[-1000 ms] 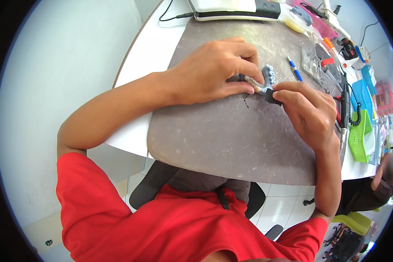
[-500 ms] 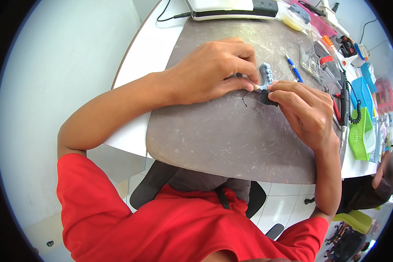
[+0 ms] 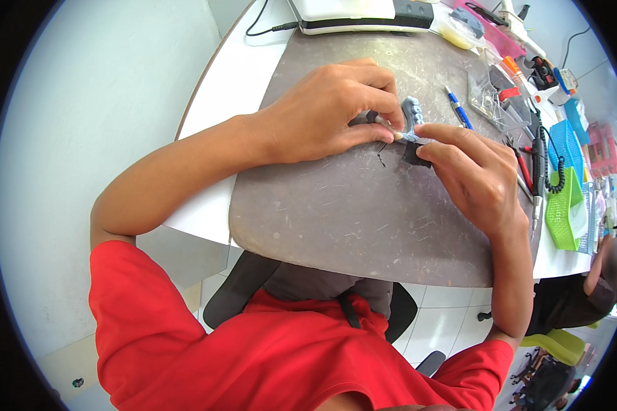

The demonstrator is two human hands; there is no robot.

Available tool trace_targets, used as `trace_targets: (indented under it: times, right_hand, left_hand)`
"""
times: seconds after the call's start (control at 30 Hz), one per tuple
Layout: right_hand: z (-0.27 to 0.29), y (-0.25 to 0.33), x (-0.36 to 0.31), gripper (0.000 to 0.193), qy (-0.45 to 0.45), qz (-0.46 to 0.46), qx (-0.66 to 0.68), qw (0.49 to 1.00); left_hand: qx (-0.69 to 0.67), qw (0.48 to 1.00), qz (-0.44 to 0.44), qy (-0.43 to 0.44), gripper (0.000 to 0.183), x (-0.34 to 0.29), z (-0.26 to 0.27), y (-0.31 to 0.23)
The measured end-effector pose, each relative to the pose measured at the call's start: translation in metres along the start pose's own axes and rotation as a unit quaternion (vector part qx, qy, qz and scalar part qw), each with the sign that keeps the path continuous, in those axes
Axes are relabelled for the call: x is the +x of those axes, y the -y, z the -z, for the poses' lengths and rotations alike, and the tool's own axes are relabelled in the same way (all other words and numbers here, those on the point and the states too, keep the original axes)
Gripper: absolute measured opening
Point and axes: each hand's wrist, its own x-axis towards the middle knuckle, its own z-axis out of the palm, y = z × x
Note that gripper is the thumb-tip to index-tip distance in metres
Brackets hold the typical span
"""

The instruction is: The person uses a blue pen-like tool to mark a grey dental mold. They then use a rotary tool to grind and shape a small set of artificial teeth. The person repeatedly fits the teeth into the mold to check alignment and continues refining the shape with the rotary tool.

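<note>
A grey-blue dental model [image 3: 411, 109] with a row of teeth lies on the dark work mat [image 3: 349, 219]. My left hand [image 3: 349, 106] pinches it at its left side, its fingers covering that part, with a pale tooth-coloured spot [image 3: 397, 135] beside the thumb tip. My right hand [image 3: 476, 168] is at the model's near right end. Its index fingertip touches the model, while the fingers below hold a small black square piece [image 3: 413, 155]; what that piece is made of cannot be told. A short dark wire-like bit [image 3: 382, 159] lies just left of it.
A blue pen [image 3: 458, 107] lies right of the model. Beyond are a clear box of small tools [image 3: 490, 103], red-handled pliers [image 3: 522, 164], a handpiece with coiled cord [image 3: 539, 185] and a green basket [image 3: 562, 212]. A white device [image 3: 363, 20] stands at the back; a person [image 3: 576, 294] sits far right.
My right index finger has opened away from the fingers on the black piece and rests on the model. My left fingers have shifted slightly, showing more of the grey part between them.
</note>
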Motion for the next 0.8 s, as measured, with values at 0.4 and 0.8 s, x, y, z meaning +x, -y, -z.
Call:
trace_targets:
  times: [0.4, 0.8]
  right_hand:
    - [-0.0060, -0.0015, -0.0042, 0.014, 0.003, 0.019, 0.016, 1.000]
    - [-0.0067, -0.0012, -0.0045, 0.014, 0.006, 0.012, 0.022, 1.000]
  left_hand:
    - [-0.079, 0.994, 0.067, 0.020, 0.014, 0.0008, 0.0034, -0.0004]
    - [-0.033, 0.999, 0.026, -0.004, 0.012, 0.0000, 0.0028, -0.0020]
